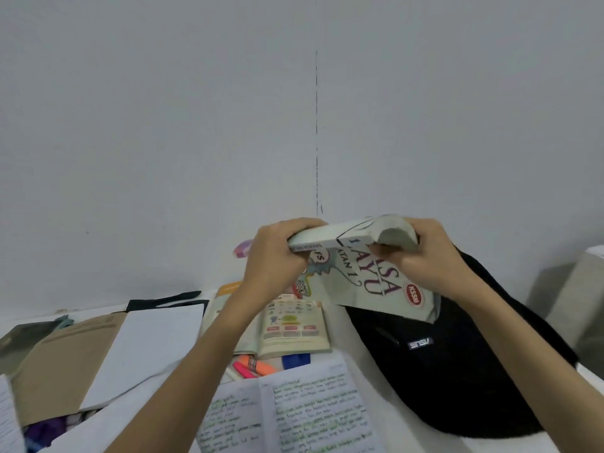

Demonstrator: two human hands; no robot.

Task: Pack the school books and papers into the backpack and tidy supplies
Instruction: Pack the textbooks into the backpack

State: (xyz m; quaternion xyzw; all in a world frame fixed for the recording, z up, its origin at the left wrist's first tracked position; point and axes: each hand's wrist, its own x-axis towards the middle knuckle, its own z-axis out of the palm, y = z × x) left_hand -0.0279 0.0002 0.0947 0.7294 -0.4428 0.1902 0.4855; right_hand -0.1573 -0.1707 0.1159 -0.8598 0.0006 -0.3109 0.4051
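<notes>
Closest to the camera there's an open notebook full of handwriting at the near edge of the white surface, with a few highlighters lying just past it. Over by the left edge sits a brown folder with a blank white sheet on top. Farther back, a small open book lies flat. The black backpack sprawls along the right side. Up in the air above its far end, the left hand and right hand both grip a pale textbook, one at each end, cover hanging down toward the bag.
</notes>
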